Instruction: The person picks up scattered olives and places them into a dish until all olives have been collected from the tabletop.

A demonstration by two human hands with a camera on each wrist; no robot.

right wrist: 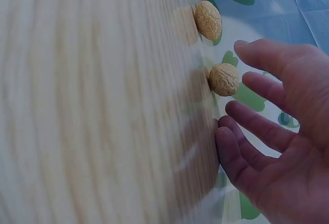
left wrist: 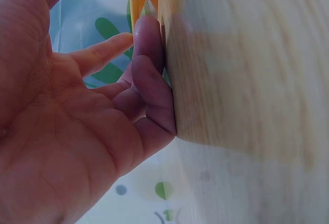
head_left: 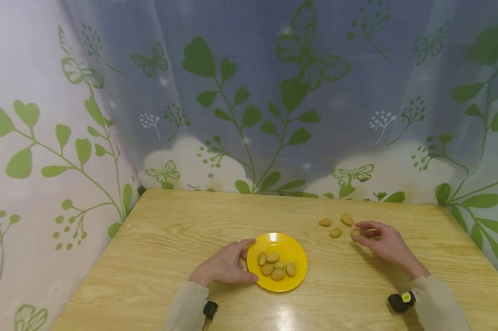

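Observation:
A round yellow plate (head_left: 296, 250) stands on the table with several tan, wrinkled walnuts (head_left: 278, 274) on it. My left hand (head_left: 228, 263) holds the plate's left side, thumb and index finger spread along the rim. In the left wrist view the other fingers (left wrist: 152, 75) bend low against the tabletop by the plate's edge. To the right, my right hand (head_left: 387, 242) reaches around a walnut (right wrist: 224, 79), its fingers apart. The right wrist view shows a small gap between the fingertips and that walnut. Three more walnuts (head_left: 335, 232) lie just left of this hand.
The wooden table (head_left: 182, 220) has its back edge against a hanging curtain (head_left: 249, 151) printed with leaves and butterflies. Curtain also hangs along both sides. A black wrist device (head_left: 401, 302) sits at each sleeve.

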